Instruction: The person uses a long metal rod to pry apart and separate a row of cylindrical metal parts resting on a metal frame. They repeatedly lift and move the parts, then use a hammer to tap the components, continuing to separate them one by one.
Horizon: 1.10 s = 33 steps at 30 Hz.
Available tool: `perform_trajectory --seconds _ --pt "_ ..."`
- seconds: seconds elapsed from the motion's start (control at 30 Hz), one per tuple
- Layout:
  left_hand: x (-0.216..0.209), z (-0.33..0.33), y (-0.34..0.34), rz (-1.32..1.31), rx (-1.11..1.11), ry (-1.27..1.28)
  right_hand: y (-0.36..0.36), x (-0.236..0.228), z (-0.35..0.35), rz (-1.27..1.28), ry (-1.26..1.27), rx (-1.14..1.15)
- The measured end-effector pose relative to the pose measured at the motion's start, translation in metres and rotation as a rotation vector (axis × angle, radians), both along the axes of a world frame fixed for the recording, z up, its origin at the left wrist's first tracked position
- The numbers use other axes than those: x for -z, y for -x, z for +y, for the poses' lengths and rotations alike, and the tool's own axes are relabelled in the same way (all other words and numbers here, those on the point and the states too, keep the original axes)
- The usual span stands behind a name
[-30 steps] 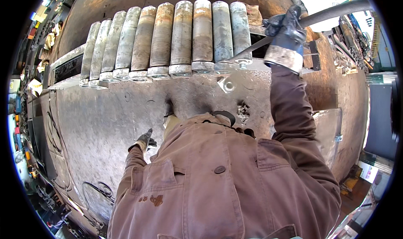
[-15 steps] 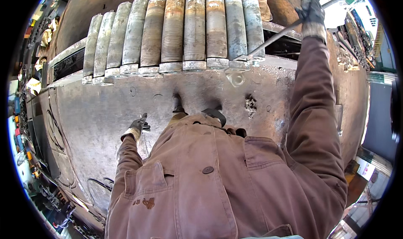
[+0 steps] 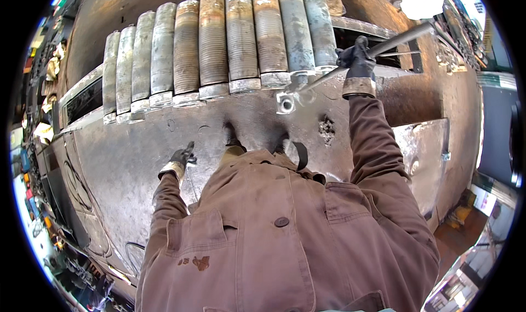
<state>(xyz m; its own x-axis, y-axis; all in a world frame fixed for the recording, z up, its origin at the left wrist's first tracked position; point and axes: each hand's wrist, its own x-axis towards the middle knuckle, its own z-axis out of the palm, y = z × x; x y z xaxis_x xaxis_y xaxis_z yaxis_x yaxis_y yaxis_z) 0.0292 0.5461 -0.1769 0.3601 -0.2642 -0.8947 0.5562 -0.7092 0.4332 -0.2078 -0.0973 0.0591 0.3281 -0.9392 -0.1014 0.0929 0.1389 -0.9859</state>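
Observation:
My right hand point(image 3: 359, 63), in a dark glove with a pale cuff, is wrapped round a long grey metal bar point(image 3: 404, 39). The bar slants from the upper right down toward the middle. At its lower end is a bright ring-shaped head point(image 3: 285, 103), in front of a row of heavy metal cylinders point(image 3: 241, 38) lying side by side. Several cylinders are ribbed and rusty, others smooth and grey-blue. My left hand point(image 3: 181, 156), gloved too, hangs low beside my jacket with its fingers apart and nothing in it.
Beneath the cylinders runs a steel surface point(image 3: 126, 158) with a ragged pitted spot point(image 3: 326, 130). Dark slots point(image 3: 85, 101) open beside the row at both ends. A brown crumpled thing point(image 3: 332, 2) lies behind the right end, and a dark hose point(image 3: 71, 172) curls at the left.
My right hand has come down and toward me with the bar. The bar's ring head has moved off the cylinder ends, nearer to me and leftward. My left hand stays low.

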Motion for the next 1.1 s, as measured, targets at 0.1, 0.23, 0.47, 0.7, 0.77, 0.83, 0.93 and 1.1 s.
perform_trajectory --seconds 0.1,0.23,0.47,0.7,0.77,0.83,0.93,1.1 --pt "0.006 -0.02 -0.008 -0.044 -0.097 0.282 -0.013 0.014 0.008 -0.004 0.087 -0.045" --pt "-0.007 -0.009 0.012 -0.031 -0.159 0.342 -0.023 -0.078 0.034 -0.015 0.092 -0.111" --pt "-0.008 0.058 0.048 0.214 -0.074 -0.285 -0.049 -0.227 0.085 -0.114 0.253 0.006" --pt "0.023 0.056 -0.033 0.15 -0.101 -0.197 -0.081 -0.178 0.09 -0.135 0.231 0.025" --pt "0.029 0.034 -0.06 0.065 -0.086 -0.077 -0.086 -0.171 0.072 -0.107 0.256 0.032" --pt "0.015 0.009 -0.079 -0.042 0.018 0.014 -0.091 -0.17 0.067 -0.152 0.32 0.001" --pt "-0.001 -0.009 -0.104 -0.039 0.143 0.042 -0.069 -0.162 0.042 -0.142 0.136 0.105" --pt "-0.029 0.006 -0.108 -0.016 0.14 0.059 -0.025 -0.162 0.099 -0.158 0.18 0.057"
